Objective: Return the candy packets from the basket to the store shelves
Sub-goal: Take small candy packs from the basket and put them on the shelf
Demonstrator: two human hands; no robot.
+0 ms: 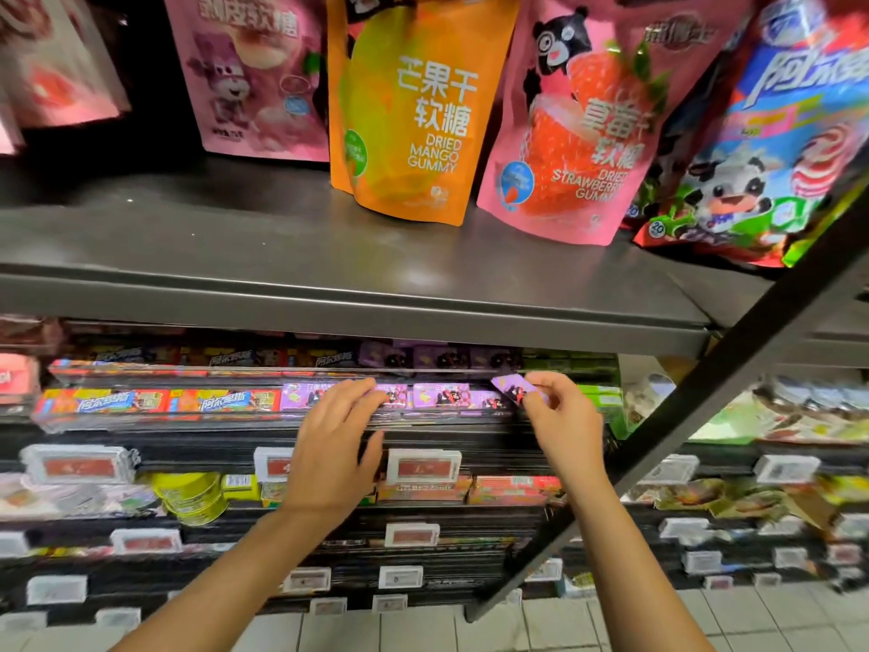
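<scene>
- Both forearms reach up from the bottom edge, no basket in view, so can't tell how many packets are left.
- Left hand (341,435) rests relaxed-fingered on the purple row (423,396), holding nothing.
- Right hand (562,416) pinches a small purple candy packet (510,387) right at that row's end, so I'd guess it's mid-placement.
- Further up, gummy bags (404,110) stand on the top shelf (329,256).

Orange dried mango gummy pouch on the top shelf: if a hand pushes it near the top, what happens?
The orange mango pouch stands upright on a narrow base, taller than wide, so it would probably tip backward or sideways instead of sliding. Its wrinkled, bulging front suggests soft film that dents under fingers. It touches the pink strawberry pouch, which might shift too.
</scene>
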